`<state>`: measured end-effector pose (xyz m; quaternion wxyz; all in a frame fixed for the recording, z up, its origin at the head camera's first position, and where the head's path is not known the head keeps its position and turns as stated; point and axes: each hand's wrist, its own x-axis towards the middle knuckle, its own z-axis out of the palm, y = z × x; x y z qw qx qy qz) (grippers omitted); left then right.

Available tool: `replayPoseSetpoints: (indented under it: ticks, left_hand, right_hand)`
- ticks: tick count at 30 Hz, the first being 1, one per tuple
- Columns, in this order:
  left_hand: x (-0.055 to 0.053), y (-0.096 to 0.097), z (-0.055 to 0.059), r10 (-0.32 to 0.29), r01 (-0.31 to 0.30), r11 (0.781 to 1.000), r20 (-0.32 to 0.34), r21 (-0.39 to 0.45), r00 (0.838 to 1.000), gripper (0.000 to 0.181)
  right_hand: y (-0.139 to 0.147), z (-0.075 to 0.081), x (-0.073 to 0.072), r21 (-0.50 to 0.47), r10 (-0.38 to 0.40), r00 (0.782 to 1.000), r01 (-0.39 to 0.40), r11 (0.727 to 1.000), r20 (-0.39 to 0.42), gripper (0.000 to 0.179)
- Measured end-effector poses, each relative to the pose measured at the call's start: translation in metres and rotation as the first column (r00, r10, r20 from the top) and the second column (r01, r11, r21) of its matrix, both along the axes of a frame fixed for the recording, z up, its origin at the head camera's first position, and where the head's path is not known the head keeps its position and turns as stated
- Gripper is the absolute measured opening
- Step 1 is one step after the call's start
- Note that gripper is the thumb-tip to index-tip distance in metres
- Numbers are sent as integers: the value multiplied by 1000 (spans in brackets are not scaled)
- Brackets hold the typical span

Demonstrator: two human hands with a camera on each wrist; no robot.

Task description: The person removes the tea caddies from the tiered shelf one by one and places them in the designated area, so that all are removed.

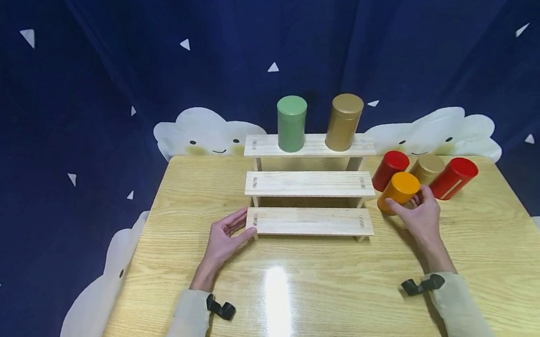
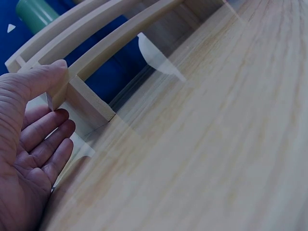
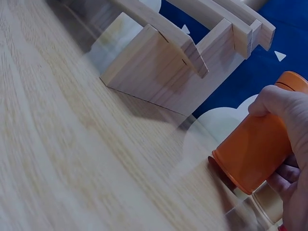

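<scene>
My left hand [image 1: 225, 240] grips the left end of the lowest step of a three-step wooden shelf [image 1: 308, 184]. In the left wrist view the thumb [image 2: 45, 79] lies on the step's end, with the fingers curved below it. My right hand [image 1: 423, 216] holds an orange canister [image 1: 401, 191] at the right of the shelf. Seen from the right wrist, the thumb and fingers wrap round the orange canister [image 3: 257, 147], its base close over the table. Behind it stand a red canister [image 1: 389, 170] and a gold canister [image 1: 428, 167], with another red canister [image 1: 454, 178] at the far right.
A green canister [image 1: 292, 125] and a brown-gold canister [image 1: 344, 123] stand on the top step. The wooden table [image 1: 340, 292] reaches back to a dark blue curtain [image 1: 238, 36] with white triangles and smiling clouds.
</scene>
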<state>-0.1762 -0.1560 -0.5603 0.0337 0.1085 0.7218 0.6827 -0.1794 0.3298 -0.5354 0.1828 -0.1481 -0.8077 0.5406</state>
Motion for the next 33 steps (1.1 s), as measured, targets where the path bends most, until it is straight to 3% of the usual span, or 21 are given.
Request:
replayPoseSetpoints:
  ticks: [22,33]
  left_hand:
    - [0,0,0,-6,6,1000,-13,2,1000,59]
    - [-1,0,-1,3,-3,1000,-15,10,1000,59]
  right_hand:
    - [2,-4,5,5,14,999,-15,1000,40,74]
    - [3,-11,11,29,14,998,-13,1000,-55,66]
